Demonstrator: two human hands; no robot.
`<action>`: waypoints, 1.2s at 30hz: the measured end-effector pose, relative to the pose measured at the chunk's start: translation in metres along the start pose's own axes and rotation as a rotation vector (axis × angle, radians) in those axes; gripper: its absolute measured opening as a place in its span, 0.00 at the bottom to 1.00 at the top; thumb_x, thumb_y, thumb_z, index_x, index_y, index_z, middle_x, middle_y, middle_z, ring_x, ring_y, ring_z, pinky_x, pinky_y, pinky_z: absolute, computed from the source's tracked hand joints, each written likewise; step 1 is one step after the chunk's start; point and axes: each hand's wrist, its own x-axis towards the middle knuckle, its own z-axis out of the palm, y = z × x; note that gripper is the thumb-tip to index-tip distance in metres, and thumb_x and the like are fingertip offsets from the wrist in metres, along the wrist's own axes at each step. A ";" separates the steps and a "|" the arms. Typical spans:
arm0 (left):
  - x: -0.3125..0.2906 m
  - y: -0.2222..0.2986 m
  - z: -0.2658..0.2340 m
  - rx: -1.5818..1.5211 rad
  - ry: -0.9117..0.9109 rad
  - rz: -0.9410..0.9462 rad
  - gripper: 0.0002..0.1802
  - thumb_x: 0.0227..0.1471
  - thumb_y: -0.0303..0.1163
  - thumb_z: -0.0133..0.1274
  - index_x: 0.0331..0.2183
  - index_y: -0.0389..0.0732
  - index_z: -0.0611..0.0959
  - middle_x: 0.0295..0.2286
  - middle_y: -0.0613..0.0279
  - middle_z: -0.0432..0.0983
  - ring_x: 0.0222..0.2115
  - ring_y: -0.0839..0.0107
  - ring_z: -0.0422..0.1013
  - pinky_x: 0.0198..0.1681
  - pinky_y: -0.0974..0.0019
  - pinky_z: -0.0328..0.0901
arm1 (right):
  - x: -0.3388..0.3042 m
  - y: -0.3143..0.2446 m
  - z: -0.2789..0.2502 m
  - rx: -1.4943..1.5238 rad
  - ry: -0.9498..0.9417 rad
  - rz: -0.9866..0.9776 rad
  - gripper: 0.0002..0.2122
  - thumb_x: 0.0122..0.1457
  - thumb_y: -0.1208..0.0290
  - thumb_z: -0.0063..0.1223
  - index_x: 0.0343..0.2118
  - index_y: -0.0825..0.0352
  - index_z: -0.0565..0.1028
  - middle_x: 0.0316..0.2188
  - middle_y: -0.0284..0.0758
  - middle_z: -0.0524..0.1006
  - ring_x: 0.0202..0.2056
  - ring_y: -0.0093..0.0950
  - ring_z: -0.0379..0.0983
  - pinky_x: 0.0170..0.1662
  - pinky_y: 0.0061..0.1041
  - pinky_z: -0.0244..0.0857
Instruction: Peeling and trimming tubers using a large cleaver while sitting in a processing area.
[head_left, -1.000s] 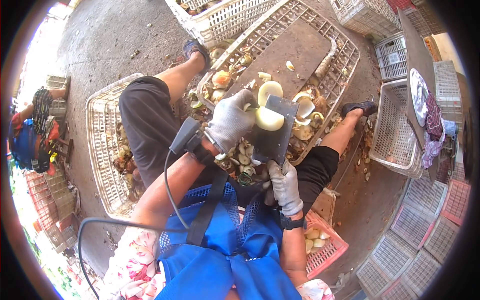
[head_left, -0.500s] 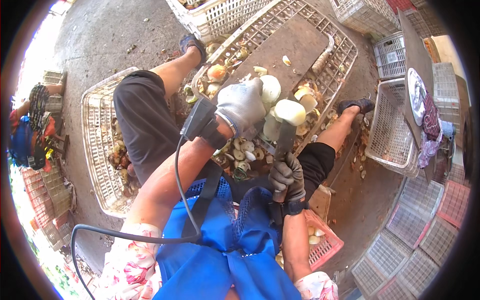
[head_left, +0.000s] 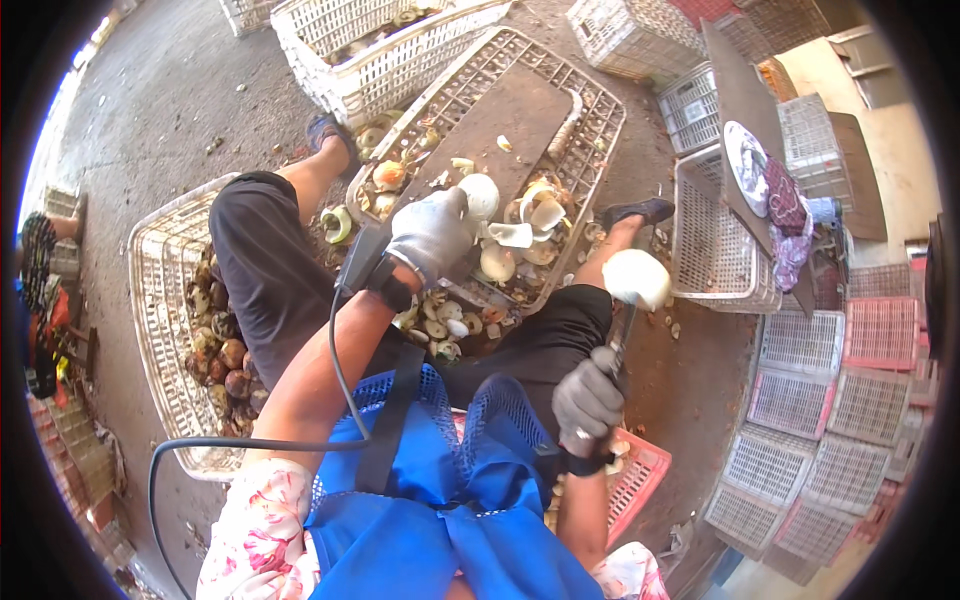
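My left hand (head_left: 432, 237), in a light grey glove, has its fingers curled against a peeled white onion (head_left: 480, 197) at the near edge of a wooden board (head_left: 520, 118). The fingertips are partly hidden by the hand itself. Off to the right, my right hand (head_left: 587, 397), in a darker glove, grips a knife (head_left: 628, 322) pointing away from me. A second peeled onion (head_left: 637, 279) is at the blade's far end, above my right thigh. White onion pieces and peelings (head_left: 511, 235) lie just right of the first onion.
The board rests on an upturned plastic crate (head_left: 592, 140). Left of my leg stands a crate of unpeeled onions (head_left: 222, 360). A pink basket (head_left: 638, 482) with onions stands by my right forearm. An open crate (head_left: 715, 235) is at the right; another (head_left: 395, 60) stands beyond.
My right hand has swung right, away from the board, carrying the knife and the onion at its end. My left hand stays by its onion. The whole view has shifted.
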 end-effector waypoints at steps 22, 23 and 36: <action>-0.095 -0.053 -0.033 0.017 -0.138 0.271 0.18 0.47 0.36 0.56 0.39 0.39 0.88 0.32 0.48 0.84 0.36 0.51 0.82 0.40 0.53 0.75 | -0.216 -0.153 -0.006 -2.239 1.066 -1.058 0.16 0.69 0.61 0.43 0.54 0.63 0.74 0.33 0.34 0.77 0.28 0.26 0.75 0.29 0.20 0.71; -0.097 -0.048 -0.043 -0.025 -0.053 0.277 0.18 0.47 0.36 0.56 0.39 0.39 0.88 0.33 0.49 0.84 0.37 0.52 0.82 0.40 0.54 0.76 | -0.201 -0.188 -0.002 -2.235 0.772 -1.038 0.16 0.69 0.62 0.43 0.54 0.63 0.73 0.33 0.34 0.77 0.28 0.26 0.75 0.29 0.20 0.71; -0.203 -0.401 -0.043 -0.328 0.647 -0.805 0.15 0.60 0.39 0.51 0.47 0.48 0.83 0.40 0.47 0.82 0.44 0.49 0.78 0.48 0.53 0.70 | 0.171 0.046 -0.094 -2.318 0.889 0.073 0.10 0.68 0.71 0.49 0.48 0.70 0.72 0.24 0.29 0.71 0.19 0.18 0.65 0.21 0.20 0.62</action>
